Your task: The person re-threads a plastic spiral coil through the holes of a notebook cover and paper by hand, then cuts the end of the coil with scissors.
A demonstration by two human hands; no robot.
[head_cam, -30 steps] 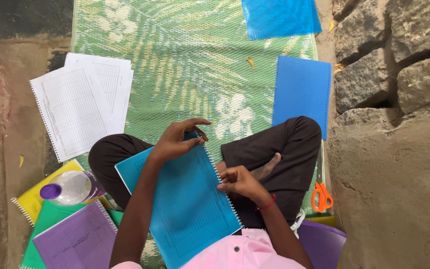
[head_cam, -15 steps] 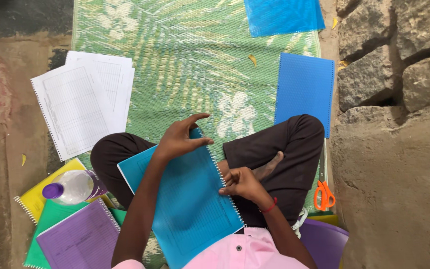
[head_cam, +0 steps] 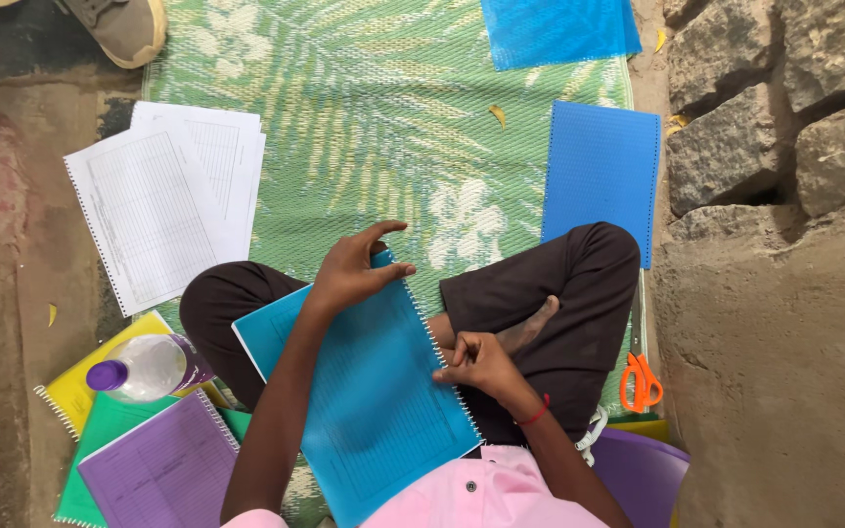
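Blue booklet [head_cam: 374, 401] with a translucent cover and spiral wire along its right edge lies tilted across the seated person's lap. Green mat [head_cam: 364, 127] beyond the knees is mostly bare; paper sheets [head_cam: 154, 210] left, blue cover [head_cam: 600, 176] right, stone wall [head_cam: 784, 147] close by. Left hand [head_cam: 352, 274] grips the booklet's top corner, fingers spread. Right hand [head_cam: 476, 362] pinches the spiral edge, fingers curled.

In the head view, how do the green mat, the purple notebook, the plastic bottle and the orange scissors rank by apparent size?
1. green mat
2. purple notebook
3. plastic bottle
4. orange scissors

The bottle stands nearer the camera, so its rank over the scissors is less sure.
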